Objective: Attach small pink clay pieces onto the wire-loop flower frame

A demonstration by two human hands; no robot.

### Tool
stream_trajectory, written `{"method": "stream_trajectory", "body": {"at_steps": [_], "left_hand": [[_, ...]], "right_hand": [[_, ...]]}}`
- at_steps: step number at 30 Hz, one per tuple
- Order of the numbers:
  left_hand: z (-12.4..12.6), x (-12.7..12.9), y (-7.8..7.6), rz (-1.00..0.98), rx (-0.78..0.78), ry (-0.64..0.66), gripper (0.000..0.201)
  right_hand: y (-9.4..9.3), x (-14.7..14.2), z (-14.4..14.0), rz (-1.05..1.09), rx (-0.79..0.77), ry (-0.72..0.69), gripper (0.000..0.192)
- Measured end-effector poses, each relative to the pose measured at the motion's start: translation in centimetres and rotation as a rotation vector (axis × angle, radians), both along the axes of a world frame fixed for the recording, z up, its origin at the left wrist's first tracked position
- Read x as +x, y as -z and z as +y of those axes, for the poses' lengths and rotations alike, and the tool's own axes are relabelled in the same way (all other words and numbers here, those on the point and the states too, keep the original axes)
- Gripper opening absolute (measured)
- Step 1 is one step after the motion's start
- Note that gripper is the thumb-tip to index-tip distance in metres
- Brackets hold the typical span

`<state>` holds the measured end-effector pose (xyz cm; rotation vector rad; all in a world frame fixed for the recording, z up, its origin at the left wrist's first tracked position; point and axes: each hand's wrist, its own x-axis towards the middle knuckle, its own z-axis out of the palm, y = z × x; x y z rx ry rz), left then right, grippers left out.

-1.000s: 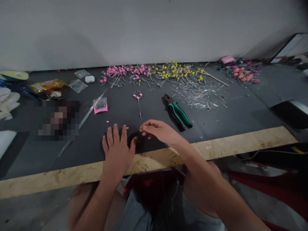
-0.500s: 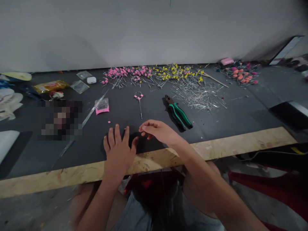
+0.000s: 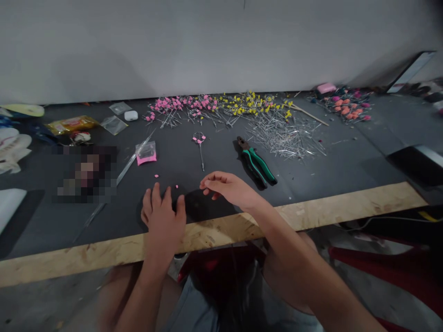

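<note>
A dark bench [image 3: 311,177] with a pale wooden near edge [image 3: 311,210] stretches across the scene, seen from above by the seated person. The left hand [image 3: 163,219] is palm down near the edge, its fingers loosely spread and the thumb apart from them. Just beyond its fingers lie a small pink bit [image 3: 176,186] and, farther left, a pink petal-like piece [image 3: 156,175]. To the right, the right hand [image 3: 224,188] is turned sideways, its fingers curled towards the thumb; whether they pinch anything cannot be told.

On the far side of the hands, between them, lies a wire stem [image 3: 200,153], its round wire head pointing away and dotted with pink pieces. Green-handled pliers [image 3: 248,151] lie right of it; a small clear bag of pink material [image 3: 146,156] lies left.

Along the far side run a pile of pink-tipped stems [image 3: 173,103], then yellow-tipped stems [image 3: 251,103], with a heap of bare silvery wires [image 3: 287,137] nearer. A cluster of orange and purple pieces [image 3: 348,109] sits far right.
</note>
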<state>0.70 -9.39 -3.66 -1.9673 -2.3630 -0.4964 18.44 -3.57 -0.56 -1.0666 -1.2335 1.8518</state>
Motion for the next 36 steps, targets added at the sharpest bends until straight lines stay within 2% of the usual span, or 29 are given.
{"method": "stream_trajectory", "body": {"at_steps": [2, 5, 9, 12, 19, 24, 29, 33, 36], "left_hand": [[0.5, -1.0, -0.1, -0.046, 0.025, 0.017, 0.041], [1.9, -3.1, 0.1, -0.039, 0.053, 0.215, 0.039], [4.2, -5.7, 0.3, 0.068, -0.037, 0.448, 0.041], [5.3, -6.8, 0.2, 0.073, -0.108, 0.552, 0.039], [6.4, -7.4, -0.6, -0.023, -0.163, 0.565, 0.041], [6.2, -7.2, -1.3, -0.145, -0.183, 0.526, 0.04], [4.9, -5.0, -3.1, -0.482, -0.166, 0.378, 0.025], [4.2, -2.5, -4.2, -0.776, -0.121, 0.445, 0.017], [4.2, -1.1, -4.6, -0.917, -0.09, 0.465, 0.013]], "right_hand": [[0.0, 0.1, 0.0, -0.006, -0.001, -0.003, 0.007], [0.1, 0.1, 0.0, -0.006, 0.009, -0.009, 0.007], [0.5, 0.1, 0.1, -0.008, 0.038, -0.019, 0.009], [0.6, 0.1, 0.2, -0.017, 0.05, -0.023, 0.009], [0.4, -0.2, 0.2, -0.061, 0.029, -0.026, 0.01], [0.8, -0.3, 0.3, -0.075, 0.025, -0.024, 0.009], [1.1, -0.5, 0.2, -0.062, 0.013, -0.014, 0.008], [0.5, -0.5, -0.2, 0.023, -0.018, -0.044, 0.014], [0.0, -0.4, -0.4, 0.088, -0.059, -0.048, 0.017]]}}
